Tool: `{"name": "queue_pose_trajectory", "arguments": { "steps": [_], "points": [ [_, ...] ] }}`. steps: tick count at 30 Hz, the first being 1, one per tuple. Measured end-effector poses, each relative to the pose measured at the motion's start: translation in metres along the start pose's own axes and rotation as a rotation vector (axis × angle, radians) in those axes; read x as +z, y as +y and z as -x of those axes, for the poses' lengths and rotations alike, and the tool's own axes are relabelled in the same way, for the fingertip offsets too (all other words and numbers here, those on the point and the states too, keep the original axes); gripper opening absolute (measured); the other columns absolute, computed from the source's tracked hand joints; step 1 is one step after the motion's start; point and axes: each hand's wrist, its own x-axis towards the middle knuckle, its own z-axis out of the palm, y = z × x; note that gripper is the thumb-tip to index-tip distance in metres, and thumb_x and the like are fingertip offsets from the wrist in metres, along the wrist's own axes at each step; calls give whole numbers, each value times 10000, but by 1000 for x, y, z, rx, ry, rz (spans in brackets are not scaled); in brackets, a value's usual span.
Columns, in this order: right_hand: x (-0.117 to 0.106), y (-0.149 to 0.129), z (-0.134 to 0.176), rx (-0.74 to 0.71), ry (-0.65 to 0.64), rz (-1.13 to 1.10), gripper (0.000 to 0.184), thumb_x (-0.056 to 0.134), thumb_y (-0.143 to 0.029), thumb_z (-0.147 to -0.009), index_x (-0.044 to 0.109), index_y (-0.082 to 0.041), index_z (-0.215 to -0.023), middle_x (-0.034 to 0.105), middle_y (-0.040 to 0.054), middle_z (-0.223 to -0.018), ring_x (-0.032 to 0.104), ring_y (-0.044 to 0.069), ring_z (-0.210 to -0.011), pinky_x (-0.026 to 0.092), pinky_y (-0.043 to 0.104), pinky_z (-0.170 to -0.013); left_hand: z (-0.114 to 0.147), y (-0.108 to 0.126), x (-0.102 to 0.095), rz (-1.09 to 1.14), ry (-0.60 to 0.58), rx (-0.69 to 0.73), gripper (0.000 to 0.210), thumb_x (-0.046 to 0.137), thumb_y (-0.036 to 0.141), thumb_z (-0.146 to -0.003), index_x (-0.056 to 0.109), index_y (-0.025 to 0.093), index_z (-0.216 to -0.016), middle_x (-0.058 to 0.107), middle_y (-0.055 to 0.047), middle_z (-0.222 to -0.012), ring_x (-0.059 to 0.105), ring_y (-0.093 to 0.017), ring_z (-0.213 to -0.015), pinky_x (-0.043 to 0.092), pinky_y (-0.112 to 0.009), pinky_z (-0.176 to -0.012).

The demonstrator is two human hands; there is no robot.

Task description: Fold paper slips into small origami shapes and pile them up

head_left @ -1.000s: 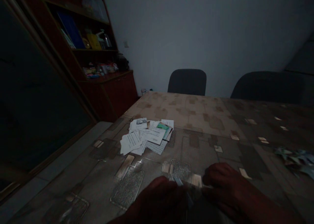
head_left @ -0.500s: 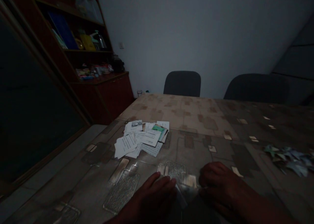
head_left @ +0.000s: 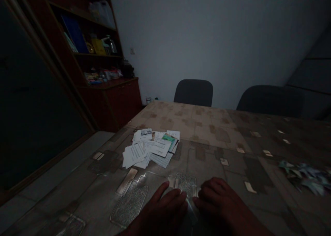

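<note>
Low in the head view, both hands work close together at a thin pale sheet (head_left: 191,210), which shows as a narrow, light-edged strip between them. Paper or plastic film, I cannot tell which in the dim light. My left hand (head_left: 165,208) lies over its left side, fingers closed on it and one finger raised apart; the thumb is hidden. My right hand (head_left: 219,203) has its fingers curled, with the tips pinching the sheet's right side. Beyond them a loose pile of printed paper cards (head_left: 148,148) lies on the table, one with a green face.
A patterned cover lies over the table (head_left: 212,125). On the right sits a heap of crumpled or folded papers (head_left: 306,177). Two dark chairs (head_left: 193,92) stand at the far edge. A wooden cabinet (head_left: 121,99) with filled shelves rises at the left against the wall.
My right hand has moved left, closer to my left hand, and less of the sheet shows between them. My left hand stays nearly in place. The view has tilted slightly.
</note>
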Motion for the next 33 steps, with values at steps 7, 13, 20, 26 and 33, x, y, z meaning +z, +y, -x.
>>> {"name": "queue_pose_trajectory", "arguments": {
  "steps": [7, 13, 20, 26, 33],
  "points": [
    [-19, 9, 16, -40, 39, 18, 201, 493, -180, -960, 619, -215, -808, 635, 1, -713, 569, 187, -746, 356, 344, -733, -3, -1, -4, 1, 36, 12, 207, 428, 129, -977, 572, 158, -1122, 685, -34, -1159, 599, -179, -1057, 324, -377, -1105],
    [-32, 9, 27, -4, -17, 16, 223, 479, -119, -903, 621, -215, -761, 635, 13, -716, 560, 191, -716, 378, 341, -707, 2, -11, 5, 39, 90, 26, 194, 492, 155, -950, 561, 176, -1131, 690, -40, -1141, 606, -196, -1021, 309, -428, -1088],
    [-34, 1, 9, 279, -144, -106, 127, 693, -120, -767, 615, -198, -705, 652, 13, -745, 571, 193, -740, 384, 309, -692, -45, -12, -23, 170, -223, -205, 310, 772, 418, -754, 615, 212, -925, 635, -12, -909, 562, -220, -842, 409, -338, -745],
    [-9, 4, 10, 346, -8, -229, 220, 805, -260, -707, 632, -216, -835, 654, 18, -828, 575, 214, -786, 390, 309, -711, -45, -16, -18, 417, -195, -377, 355, 806, 273, -716, 581, 218, -986, 592, -13, -1008, 523, -219, -918, 369, -313, -764],
    [4, 0, 4, 365, -92, -345, 103, 682, -139, -797, 617, -217, -808, 634, 11, -803, 573, 204, -792, 391, 307, -708, -45, -15, -13, 485, -160, -348, 151, 677, 128, -774, 560, 193, -845, 604, 7, -873, 528, -174, -823, 358, -282, -728]
  ]
}}
